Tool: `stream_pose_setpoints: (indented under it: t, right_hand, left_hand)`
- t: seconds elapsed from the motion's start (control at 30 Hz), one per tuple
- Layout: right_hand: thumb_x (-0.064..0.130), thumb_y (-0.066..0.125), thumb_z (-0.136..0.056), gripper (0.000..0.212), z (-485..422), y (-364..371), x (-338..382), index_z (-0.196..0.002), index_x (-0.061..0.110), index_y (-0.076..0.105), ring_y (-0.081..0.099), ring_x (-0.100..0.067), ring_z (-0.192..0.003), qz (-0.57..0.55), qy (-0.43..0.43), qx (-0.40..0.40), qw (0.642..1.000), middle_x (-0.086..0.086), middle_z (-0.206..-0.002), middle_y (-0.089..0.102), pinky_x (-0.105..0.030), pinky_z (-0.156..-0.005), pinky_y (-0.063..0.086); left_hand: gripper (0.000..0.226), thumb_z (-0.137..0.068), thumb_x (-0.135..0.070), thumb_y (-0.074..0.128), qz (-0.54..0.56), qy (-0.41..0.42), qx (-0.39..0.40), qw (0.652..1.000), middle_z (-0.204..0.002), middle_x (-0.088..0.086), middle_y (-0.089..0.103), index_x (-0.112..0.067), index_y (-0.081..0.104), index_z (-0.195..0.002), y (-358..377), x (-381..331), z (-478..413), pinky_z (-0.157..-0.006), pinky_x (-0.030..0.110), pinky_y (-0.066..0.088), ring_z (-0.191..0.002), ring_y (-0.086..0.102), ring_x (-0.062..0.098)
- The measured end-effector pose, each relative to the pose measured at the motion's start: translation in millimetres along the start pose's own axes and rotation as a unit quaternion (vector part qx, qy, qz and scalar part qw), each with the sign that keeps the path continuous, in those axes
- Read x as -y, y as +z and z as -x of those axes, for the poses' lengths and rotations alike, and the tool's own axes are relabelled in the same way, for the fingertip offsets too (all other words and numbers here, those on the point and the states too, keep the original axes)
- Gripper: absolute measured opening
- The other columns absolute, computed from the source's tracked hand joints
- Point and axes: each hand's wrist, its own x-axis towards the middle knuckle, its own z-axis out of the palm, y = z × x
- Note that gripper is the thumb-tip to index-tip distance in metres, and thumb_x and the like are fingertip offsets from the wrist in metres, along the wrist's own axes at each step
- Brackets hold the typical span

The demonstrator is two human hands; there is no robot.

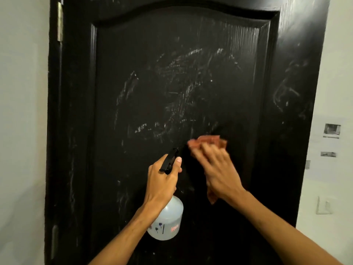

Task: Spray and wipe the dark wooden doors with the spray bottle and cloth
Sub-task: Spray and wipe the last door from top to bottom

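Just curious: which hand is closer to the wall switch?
Right. The right hand is left of the wall switch; the left hand, gripping the spray bottle, is farther left.

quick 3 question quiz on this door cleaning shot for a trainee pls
1. True or false: the right hand presses the cloth on the door.
2. Which holds the bottle? A) left hand B) right hand C) neither
3. Fill in: the whitish smears lie mostly ___ the cloth.

Key: 1 true; 2 A; 3 above
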Motion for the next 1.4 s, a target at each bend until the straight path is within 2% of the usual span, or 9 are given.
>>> stream_pose_setpoints:
  t: [0.1, 0.27, 0.43, 0.57, 0.73, 0.9, 1.07, 1.27, 1.4]
  right_hand:
    - [0.020, 0.058, -0.084, 0.089, -22, -2, -20, -0.164, 0.022, 0.020, 0.018, -0.031, -0.156, 0.056, -0.116, 0.022, 0.991, -0.012, -0.169, 0.020, -0.048, -0.127, 0.015]
    - [0.000, 0.060, -0.081, 0.094, -111, -37, -34, -0.164, 0.022, 0.021, 0.003, -0.026, -0.159, -0.043, 0.218, -0.101, 0.970, -0.006, -0.172, 0.010, -0.054, -0.128, 0.008]
    - [0.014, 0.062, -0.086, 0.090, -121, -15, -13, -0.164, 0.026, 0.019, 0.006, -0.026, -0.159, 0.043, -0.019, -0.023, 0.999, -0.005, -0.172, 0.010, -0.053, -0.127, 0.012]
    - [0.005, 0.064, -0.086, 0.090, -164, -31, -37, -0.164, 0.025, 0.022, 0.007, -0.025, -0.159, -0.013, 0.232, -0.132, 0.964, -0.005, -0.172, 0.013, -0.053, -0.128, 0.008]
    - [0.023, 0.045, -0.086, 0.083, -185, -13, -16, -0.164, 0.026, 0.019, 0.009, -0.029, -0.159, 0.053, -0.090, -0.034, 0.994, -0.008, -0.172, 0.014, -0.051, -0.128, 0.007]
    - [0.012, 0.058, -0.087, 0.083, -272, -48, -66, -0.162, 0.026, 0.025, 0.014, -0.032, -0.157, -0.001, 0.176, -0.145, 0.974, -0.010, -0.170, 0.020, -0.055, -0.127, 0.009]
    - [0.025, 0.040, -0.079, 0.084, -286, -10, -9, -0.162, 0.029, 0.027, 0.018, -0.030, -0.157, 0.059, -0.137, -0.037, 0.988, -0.008, -0.169, 0.023, -0.049, -0.127, 0.005]
    - [0.015, 0.058, -0.085, 0.081, -367, -35, -28, -0.160, 0.025, 0.029, 0.020, -0.032, -0.155, 0.031, 0.094, -0.138, 0.985, -0.009, -0.167, 0.028, -0.053, -0.127, 0.012]
    - [0.021, 0.054, -0.090, 0.081, -393, -13, 19, -0.163, 0.031, 0.020, 0.015, -0.026, -0.158, 0.045, -0.150, -0.040, 0.987, -0.003, -0.170, 0.020, -0.046, -0.128, 0.004]
  left_hand:
    - [0.022, -0.104, -0.033, 0.060, 0.001, 0.012, 0.015, 1.000, -0.084, 0.001, 0.074, -0.019, 0.069, -0.090, -16, -5, -17, -0.045, 0.019, 0.047, -0.044, 0.057, 0.008]
    - [0.028, -0.105, -0.033, 0.059, 0.011, 0.036, 0.021, 0.999, -0.085, 0.004, 0.074, -0.012, 0.068, -0.089, -37, -25, -58, -0.046, 0.019, 0.049, -0.043, 0.055, 0.007]
    - [0.029, -0.105, -0.035, 0.058, -0.008, 0.051, 0.014, 0.999, -0.077, 0.006, 0.074, -0.012, 0.068, -0.090, -54, -48, -101, -0.044, 0.021, 0.047, -0.040, 0.056, 0.011]
    - [0.027, -0.105, -0.036, 0.058, -0.013, 0.075, -0.013, 0.997, -0.080, 0.004, 0.075, -0.014, 0.069, -0.095, -65, -65, -127, -0.044, 0.021, 0.049, -0.040, 0.058, 0.012]
    - [0.029, -0.105, -0.036, 0.058, -0.041, 0.099, -0.035, 0.994, -0.081, 0.002, 0.075, -0.013, 0.071, -0.095, -76, -81, -144, -0.047, 0.025, 0.054, -0.039, 0.057, 0.014]
    - [0.025, -0.105, -0.036, 0.058, -0.039, 0.095, -0.052, 0.993, -0.087, 0.004, 0.076, -0.014, 0.069, -0.103, -99, -98, -172, -0.048, 0.030, 0.054, -0.043, 0.057, 0.015]
    - [0.028, -0.105, -0.036, 0.058, -0.058, 0.096, -0.071, 0.991, -0.087, 0.007, 0.076, -0.011, 0.069, -0.105, -129, -105, -205, -0.049, 0.031, 0.053, -0.044, 0.058, 0.015]
    - [0.025, -0.106, -0.037, 0.057, -0.074, 0.116, -0.070, 0.988, -0.088, 0.008, 0.076, -0.014, 0.067, -0.109, -170, -110, -247, -0.048, 0.026, 0.051, -0.045, 0.059, 0.012]
    - [0.029, -0.105, -0.038, 0.057, -0.076, 0.117, -0.074, 0.987, -0.087, 0.007, 0.077, -0.012, 0.069, -0.102, -197, -115, -275, -0.049, 0.026, 0.051, -0.046, 0.060, 0.013]
